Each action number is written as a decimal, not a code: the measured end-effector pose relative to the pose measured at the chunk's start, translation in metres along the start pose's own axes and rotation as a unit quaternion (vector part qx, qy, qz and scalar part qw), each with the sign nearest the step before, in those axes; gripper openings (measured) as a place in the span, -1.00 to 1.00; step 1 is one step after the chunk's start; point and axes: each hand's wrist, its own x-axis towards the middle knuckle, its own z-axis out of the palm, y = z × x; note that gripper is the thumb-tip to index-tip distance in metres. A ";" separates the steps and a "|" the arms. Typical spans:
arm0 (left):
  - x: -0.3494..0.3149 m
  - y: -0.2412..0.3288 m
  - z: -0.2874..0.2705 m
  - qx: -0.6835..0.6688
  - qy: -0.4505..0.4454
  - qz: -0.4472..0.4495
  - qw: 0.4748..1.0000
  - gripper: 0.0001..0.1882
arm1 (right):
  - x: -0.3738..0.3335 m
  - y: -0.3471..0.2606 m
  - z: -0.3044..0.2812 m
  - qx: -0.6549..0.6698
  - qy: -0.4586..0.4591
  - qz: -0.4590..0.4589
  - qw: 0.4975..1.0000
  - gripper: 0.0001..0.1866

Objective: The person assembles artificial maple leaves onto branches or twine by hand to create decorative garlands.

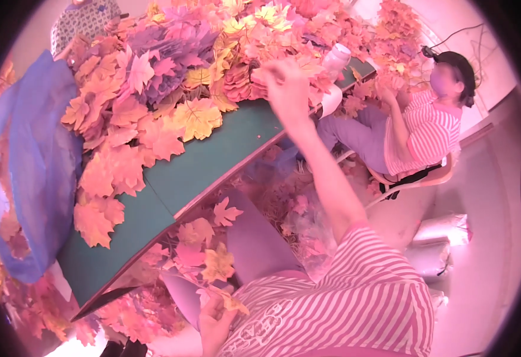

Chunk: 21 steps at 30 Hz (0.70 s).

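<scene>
My left hand (214,321) is low in the view in front of my striped shirt, its fingers closed around an orange-yellow artificial maple leaf (229,299). Just beyond it, more maple leaves (217,263) in yellow, pink and orange lie over my lap. My right arm stretches out across the table edge. At its end my right hand (285,86) hovers at the big pile of artificial leaves (171,71), fingers curled together in a pinch; whatever is between them is too small to make out. Beside that hand lies a stack of reddish leaves (239,83).
The green tabletop (224,140) slants across the view. A white bottle-like cylinder (336,58) stands near its right end. A blue translucent bag (40,160) hangs at the left. To the right a co-worker (430,125) sits on a chair. White wrapped bundles (430,259) lie on the floor.
</scene>
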 end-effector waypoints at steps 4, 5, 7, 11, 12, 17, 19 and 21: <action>0.001 0.008 0.000 0.188 0.101 0.001 0.977 -0.57 | 0.049 0.086 0.030 -0.086 -0.096 0.035 0.991 -0.82; -0.001 0.011 -0.002 0.265 0.165 0.008 0.950 -0.60 | 0.053 0.089 0.037 -0.114 -0.150 0.059 0.980 -0.81; -0.001 0.011 -0.012 0.265 0.198 0.030 0.943 -0.61 | 0.056 0.095 0.046 -0.144 -0.193 0.083 0.967 -0.80; -0.006 -0.002 -0.053 0.314 0.188 0.091 0.926 -0.62 | 0.061 0.110 0.047 -0.069 -0.146 0.009 0.987 -0.82; -0.010 0.008 -0.044 0.286 0.202 0.082 0.933 -0.62 | 0.066 0.098 0.043 0.010 -0.160 0.045 0.986 -0.84; -0.011 0.019 -0.034 0.203 0.229 0.087 0.948 -0.56 | 0.082 0.079 0.041 0.106 -0.114 0.080 0.985 -0.88; -0.010 0.014 -0.039 0.175 0.230 0.096 0.953 -0.59 | 0.090 0.079 0.038 0.153 -0.120 0.104 0.975 -0.89; -0.010 0.012 -0.038 0.145 0.234 0.103 0.956 -0.62 | 0.092 0.077 0.042 0.074 -0.121 0.004 0.990 -0.89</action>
